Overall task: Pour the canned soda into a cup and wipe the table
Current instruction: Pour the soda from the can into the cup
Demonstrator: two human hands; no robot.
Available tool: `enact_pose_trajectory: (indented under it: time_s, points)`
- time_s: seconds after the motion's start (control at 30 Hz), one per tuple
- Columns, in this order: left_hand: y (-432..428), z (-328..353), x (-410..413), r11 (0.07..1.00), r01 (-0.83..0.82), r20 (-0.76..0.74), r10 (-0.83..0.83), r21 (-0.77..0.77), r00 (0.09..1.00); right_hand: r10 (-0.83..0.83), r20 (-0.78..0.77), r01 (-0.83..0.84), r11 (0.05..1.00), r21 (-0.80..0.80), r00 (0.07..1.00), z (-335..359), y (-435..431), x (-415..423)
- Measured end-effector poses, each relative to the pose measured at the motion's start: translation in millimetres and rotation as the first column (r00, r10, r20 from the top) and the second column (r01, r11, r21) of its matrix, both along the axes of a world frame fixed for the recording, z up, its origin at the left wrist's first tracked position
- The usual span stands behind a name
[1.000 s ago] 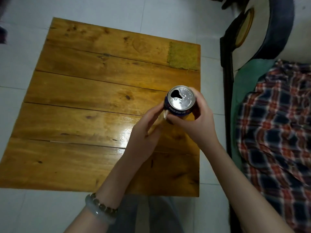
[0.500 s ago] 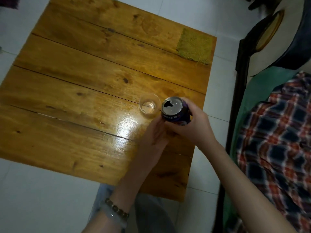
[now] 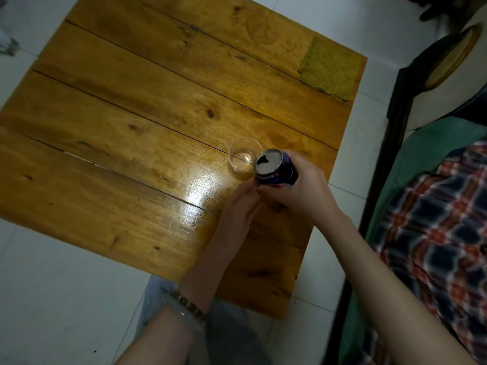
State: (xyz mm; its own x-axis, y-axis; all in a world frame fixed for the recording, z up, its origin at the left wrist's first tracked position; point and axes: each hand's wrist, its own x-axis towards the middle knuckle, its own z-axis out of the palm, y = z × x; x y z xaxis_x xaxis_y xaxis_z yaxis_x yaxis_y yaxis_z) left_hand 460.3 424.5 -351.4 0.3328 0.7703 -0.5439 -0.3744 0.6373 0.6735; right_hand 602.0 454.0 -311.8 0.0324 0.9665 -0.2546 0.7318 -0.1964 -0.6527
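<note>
The can [image 3: 274, 168] now leans further toward the cup [image 3: 243, 158], which has come into view, its mouth nearer the rim.

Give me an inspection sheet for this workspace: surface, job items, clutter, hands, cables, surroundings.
Surface: glossy wooden plank table, glare patch near the hands.
Job's things: clear plastic cup upright on the table, looks empty; opened blue soda can tilted beside it, mouth toward the cup; yellow-green woven cloth flat at the far right corner.
Clutter: nothing seen.
Hands: right hand grips the can; left hand fingertips at the can's lower edge, grip unclear.
Cables: nothing seen.
Surroundings: white tiled floor; plaid fabric at right.
</note>
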Motion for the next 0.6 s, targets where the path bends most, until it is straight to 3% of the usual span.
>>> enact_pose_trajectory:
  time_s: [0.13, 0.6]
  points:
    - [5.7, 0.8, 1.7, 0.985, -0.071, 0.054, 0.08, -0.156, 0.995, 0.02, 0.023, -0.019, 1.0, -0.007, 1.0, -1.7, 5.8, 1.9]
    - [10.3, -6.7, 14.2, 0.933, -0.137, 0.207, 0.213, -0.332, 0.955, 0.127, 0.166, -0.121, 0.992, -0.043, 0.978, -8.9, 21.1, 11.3]
